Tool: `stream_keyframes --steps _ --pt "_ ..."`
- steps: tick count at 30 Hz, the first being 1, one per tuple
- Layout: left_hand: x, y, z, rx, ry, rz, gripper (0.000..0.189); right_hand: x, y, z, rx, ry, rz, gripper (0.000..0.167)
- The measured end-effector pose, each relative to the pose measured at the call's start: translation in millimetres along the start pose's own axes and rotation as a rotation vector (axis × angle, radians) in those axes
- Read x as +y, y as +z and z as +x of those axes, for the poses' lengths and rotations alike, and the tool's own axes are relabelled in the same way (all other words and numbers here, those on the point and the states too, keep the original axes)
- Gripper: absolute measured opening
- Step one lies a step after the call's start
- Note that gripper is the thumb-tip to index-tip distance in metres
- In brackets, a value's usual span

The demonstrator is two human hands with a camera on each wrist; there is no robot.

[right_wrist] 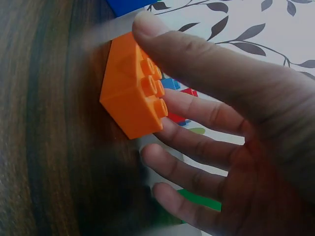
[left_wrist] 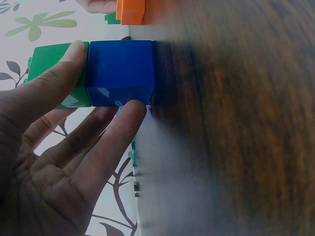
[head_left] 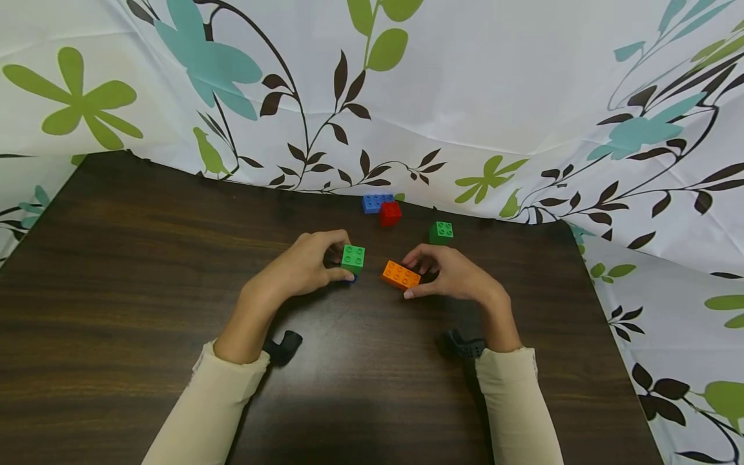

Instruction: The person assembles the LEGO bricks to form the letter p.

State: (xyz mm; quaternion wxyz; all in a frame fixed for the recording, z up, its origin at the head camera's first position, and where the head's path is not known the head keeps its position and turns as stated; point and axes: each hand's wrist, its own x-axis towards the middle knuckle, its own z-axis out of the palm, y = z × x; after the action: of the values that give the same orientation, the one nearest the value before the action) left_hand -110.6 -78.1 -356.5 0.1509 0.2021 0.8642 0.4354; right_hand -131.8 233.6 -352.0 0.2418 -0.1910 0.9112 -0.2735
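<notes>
From where I stand, the person's left hand [head_left: 302, 265] is clamped on a small two-brick stack: a green brick [head_left: 352, 257] sitting on top of a dark blue brick [left_wrist: 120, 71]. The thumb lies across the green one's side, and another fingertip reaches the blue one below. I can't tell whether the stack's base touches the desk [head_left: 145, 290].

Just beside it, the right hand [head_left: 456, 274] is closed about an orange brick [head_left: 401, 276], thumb on the near side and fingers on the far side. That brick lies on the desk studs up, a little askew, with a clear gap between it and the stack.

Beyond the hands, near the back edge, a lighter blue brick [head_left: 376, 203] sits with a red brick [head_left: 390, 214] close against its front corner. A second green brick [head_left: 442, 232] stands off to their right, behind the right hand. A white cloth [head_left: 494, 84] printed with leaves, flowers and birds hangs behind the dark wooden desk. Both arms wear cream sleeves [head_left: 215, 407].
</notes>
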Motion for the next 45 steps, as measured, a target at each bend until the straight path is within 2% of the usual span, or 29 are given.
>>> stream_keyframes --steps 7,17,27,38,45 --pt "-0.3 0.1 0.1 -0.002 -0.004 -0.003 0.029 1.2 2.1 1.9 0.000 -0.023 -0.015 0.054" --pt "-0.5 0.1 0.2 -0.004 0.002 -0.007 0.029 4.7 3.4 2.4 0.014 -0.026 -0.023 0.040" --pt "-0.2 -0.1 0.0 -0.007 0.000 -0.009 0.029 7.8 2.7 2.6 0.045 -0.009 -0.016 0.037" --pt "-0.7 -0.3 -0.7 -0.005 -0.001 -0.005 0.029 6.3 3.1 3.2 0.113 -0.037 0.014 0.032" --pt "-1.1 -0.3 -0.9 -0.009 -0.005 -0.008 0.029 6.8 2.2 3.0 0.126 -0.046 0.031 0.033"
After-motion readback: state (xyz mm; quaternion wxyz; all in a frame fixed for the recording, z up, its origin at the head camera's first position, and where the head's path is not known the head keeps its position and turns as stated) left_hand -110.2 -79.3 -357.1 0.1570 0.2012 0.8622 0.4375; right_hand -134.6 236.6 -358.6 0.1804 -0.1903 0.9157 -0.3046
